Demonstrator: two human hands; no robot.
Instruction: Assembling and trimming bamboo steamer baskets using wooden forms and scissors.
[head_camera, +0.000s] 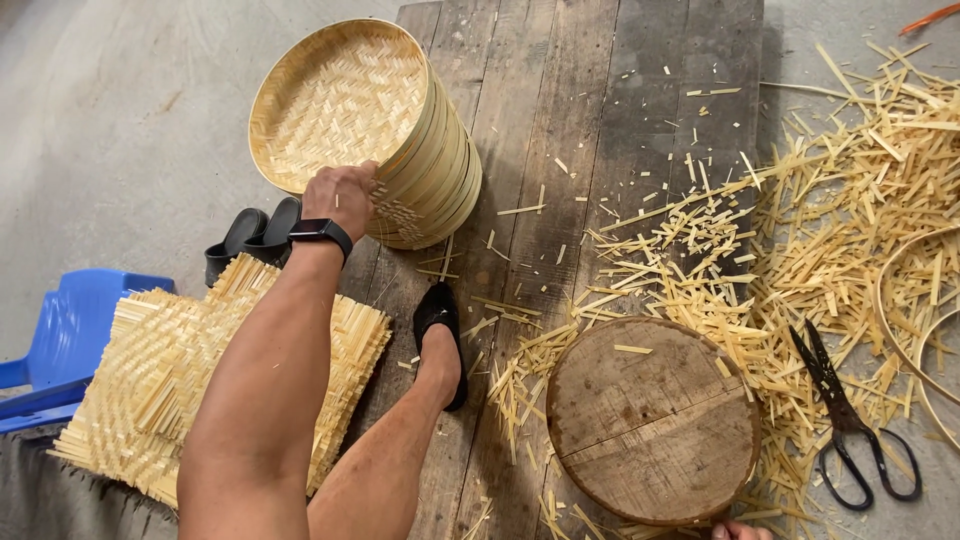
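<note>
The left hand (342, 198), with a black band at the wrist, was clenched over the rim of a stack of round woven bamboo trays (365, 125) lying tipped on its side, its pale herringbone bottom facing the camera; the stack sat at about eleven o'clock from the frame's centre, resting on the dark, weathered wooden plank platform (590, 90). Only the fingertips of the right hand (742, 531) showed at the lower edge, at about five o'clock, touching the rim of a round, cracked wooden block (652, 420); whether it was gripping or merely resting there could not be told. A foot in a black slipper (442, 335) was planted on the planks at six o'clock from the stack. At eight o'clock lay a pile of flat square woven bamboo mats (165, 375) with ragged, untrimmed strip ends, partly hidden by the forearm, and just beyond it at nine o'clock stood a blue plastic chair (62, 345). A pair of black sandals (250, 240) lay on the grey concrete floor just beside the stack's lower edge. A loose heap of pale bamboo offcuts (830, 200) spread from three o'clock toward the block, and black-handled metal shears (845, 420) lay among them at four o'clock, just right of the block.
</note>
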